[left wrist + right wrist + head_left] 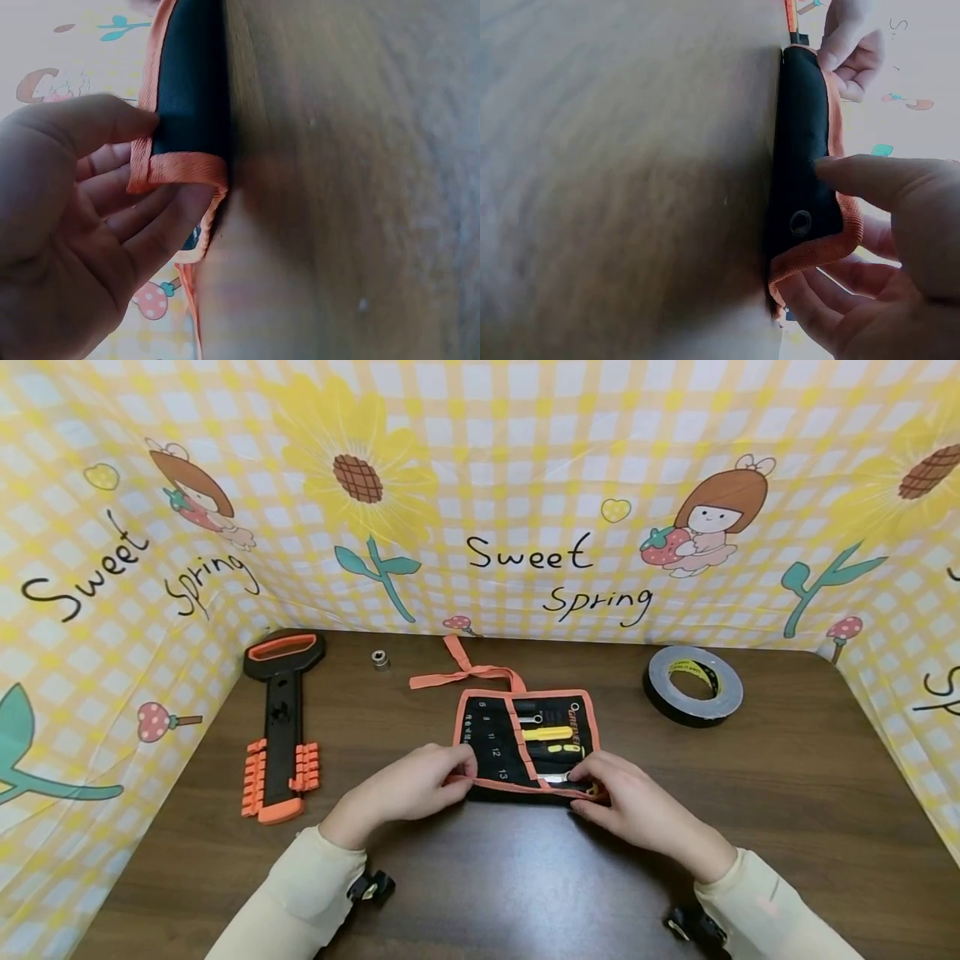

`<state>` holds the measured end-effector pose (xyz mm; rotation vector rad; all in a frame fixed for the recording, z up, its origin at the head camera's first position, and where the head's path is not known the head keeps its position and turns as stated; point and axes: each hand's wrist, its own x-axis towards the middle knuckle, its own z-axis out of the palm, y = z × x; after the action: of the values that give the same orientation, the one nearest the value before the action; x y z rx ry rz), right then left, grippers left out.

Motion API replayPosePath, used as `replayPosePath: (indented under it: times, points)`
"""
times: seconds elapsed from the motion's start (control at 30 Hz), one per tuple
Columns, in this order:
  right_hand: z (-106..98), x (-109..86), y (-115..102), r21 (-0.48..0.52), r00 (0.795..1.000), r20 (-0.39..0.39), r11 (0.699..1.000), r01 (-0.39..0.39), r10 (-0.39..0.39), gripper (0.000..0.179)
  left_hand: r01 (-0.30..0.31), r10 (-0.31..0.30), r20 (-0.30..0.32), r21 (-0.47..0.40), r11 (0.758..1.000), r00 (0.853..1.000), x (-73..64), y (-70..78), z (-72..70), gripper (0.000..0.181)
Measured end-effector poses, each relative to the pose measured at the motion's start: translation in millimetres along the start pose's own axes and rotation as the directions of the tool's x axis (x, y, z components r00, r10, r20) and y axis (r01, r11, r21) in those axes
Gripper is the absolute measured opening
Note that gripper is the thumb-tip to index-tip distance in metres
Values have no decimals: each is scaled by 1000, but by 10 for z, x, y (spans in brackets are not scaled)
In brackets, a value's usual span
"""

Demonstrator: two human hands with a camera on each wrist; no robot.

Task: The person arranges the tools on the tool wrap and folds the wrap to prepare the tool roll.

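A black tool roll (pixel 491 735) with orange edging lies on the table, its pockets marked with numbers. Inside the right-hand part sit a yellow-handled tool (pixel 547 734) and a small wrench (pixel 555 777). My left hand (pixel 435 783) pinches the near edge at the left corner, and the left wrist view shows the thumb on the orange trim (pixel 187 166). At the near right corner my right hand (pixel 626 797) grips the same edge. In the right wrist view that near flap stands raised, with a metal eyelet (pixel 800 223) close to the right thumb.
Behind the roll trails an orange tie strap (pixel 468 672). To the left lies a black and orange rack with a handle (pixel 283 718), and a small metal socket (pixel 380 659) stands near it. A roll of tape (pixel 693 687) rests at the back right. Patterned cloth (pixel 510 485) walls the table.
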<state>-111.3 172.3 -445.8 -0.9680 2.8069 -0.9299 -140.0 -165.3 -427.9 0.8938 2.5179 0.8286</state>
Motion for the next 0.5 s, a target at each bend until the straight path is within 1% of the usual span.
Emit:
replayPosePath:
  times: [0.1, 0.13, 0.17, 0.2, 0.23, 0.3, 0.33, 0.37, 0.4, 0.43, 0.5]
  points:
    - [-1, 16, 29, 35, 1000, -15, 999, -13, 13, 16, -10, 9, -46, -29, 1000, 999, 32, -61, 14, 9]
    - [-2, 25, 37, 42, 1000, -22, 999, -18, 19, 14, -29, 27, -65, -31, 999, 998, 47, -137, 48, 8]
    - [-4, 34, 46, 48, 999, -30, 999, -25, 27, 13, -33, 30, -81, -42, 999, 996, 57, -152, 52, 7]
    - [-7, 45, 51, 54, 998, -40, 998, -36, 38, 12, -49, 45, -102, -44, 998, 994, 76, -216, 88, 5]
    - [-11, 55, 57, 63, 997, -48, 997, -54, 57, 11, -45, 38, -118, -53, 998, 992, 88, -229, 95, 5]
    - [-20, 75, 71, 87, 993, -58, 991, -98, 103, 10, -17, 7, -143, -73, 997, 990, 110, -237, 105, 5]
    - [-25, 85, 77, 100, 990, -59, 987, -122, 128, 9, 10, -22, -149, -84, 996, 989, 120, -230, 108, 5]
    - [-28, 97, 84, 117, 987, -58, 982, -145, 153, 7, 52, -68, -149, -105, 993, 986, 128, -167, 81, 5]
    - [-31, 108, 88, 132, 983, -59, 977, -167, 176, 6, 83, -100, -153, -113, 990, 983, 140, -158, 85, 5]
    - [-31, 120, 95, 146, 979, -58, 971, -187, 197, 4, 129, -148, -148, -129, 983, 978, 144, -97, 58, 5]
    - [-32, 150, 106, 169, 973, -58, 963, -211, 223, 3, 181, -201, -148, -140, 973, 968, 164, -71, 59, 4]
